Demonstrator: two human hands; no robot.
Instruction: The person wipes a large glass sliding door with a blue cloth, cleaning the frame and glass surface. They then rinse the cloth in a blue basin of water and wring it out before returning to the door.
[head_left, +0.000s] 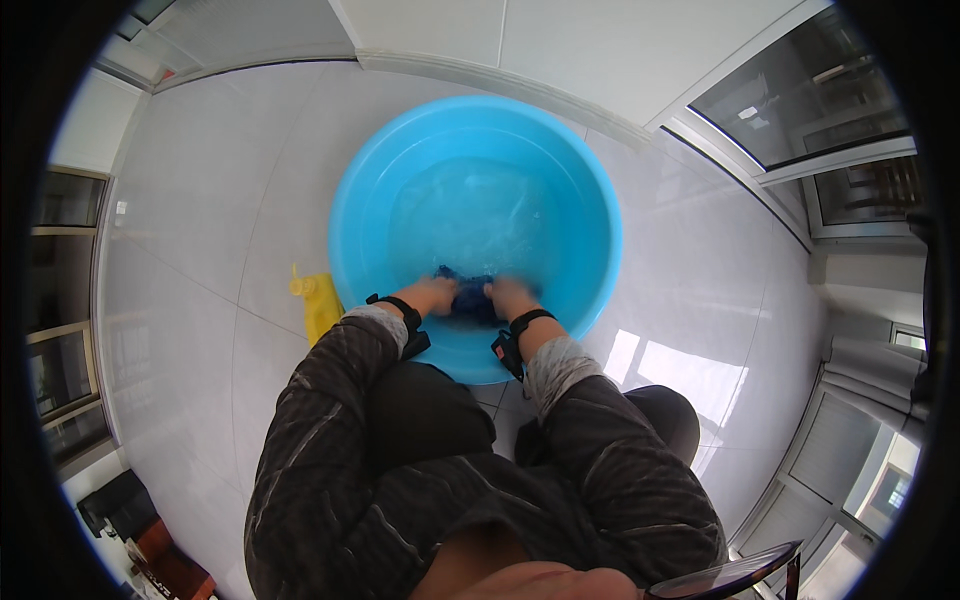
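Note:
A large round blue plastic basin (480, 109) stands on the floor before me, with cloudy water (472, 206) in its bottom. Inside its near half, my left hand (437, 294) grips one side of a wet dark blue cloth (474, 300). My right hand (510, 295) is closed on the cloth's other side and looks blurred. The cloth is bunched between both hands, partly in the water; its full shape is hidden. Each wrist wears a black strap with a small device.
A yellow plastic bottle (321, 304) with a cap stands against the basin's left side. Pale tiles (187, 225) cover the floor. A white wall (480, 34) lies beyond the basin, and glazed doors (795, 90) are at the right. My knees (427, 412) are close to the basin's near rim.

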